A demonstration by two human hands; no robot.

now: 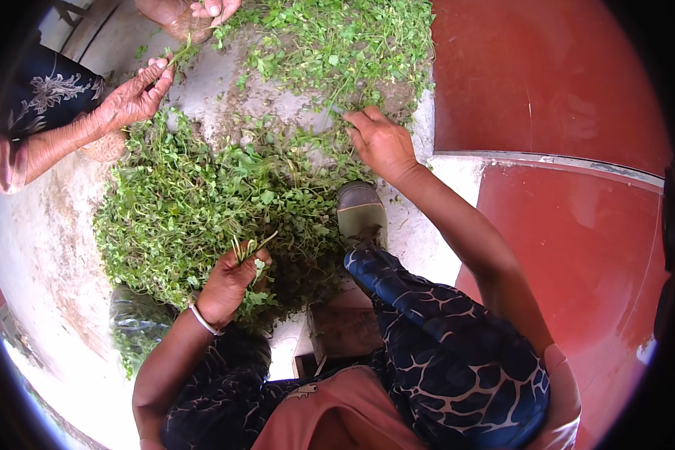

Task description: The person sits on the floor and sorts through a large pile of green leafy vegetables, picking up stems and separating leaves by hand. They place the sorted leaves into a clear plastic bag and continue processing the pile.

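Note:
My left hand (236, 276) is closed around a small bunch of leafy green herb stems (249, 249), with pale cut-looking ends pointing up and leaves hanging below. A white bangle circles that wrist. Under and beyond it spreads a wide pile of loose leafy herbs (202, 202) on the floor. My right hand (382, 142) reaches out past my boot, over the edge of the herbs, with its fingers curled together. Something small and greyish shows by its fingertips, but I cannot make out what they hold.
At upper left another person's hand (139, 94) holds a thin herb sprig, with more fingers (216, 10) near it. A second herb heap (337, 37) lies at the back. My boot (361, 214) stands beside the pile. Red panels (555, 82) border the right side.

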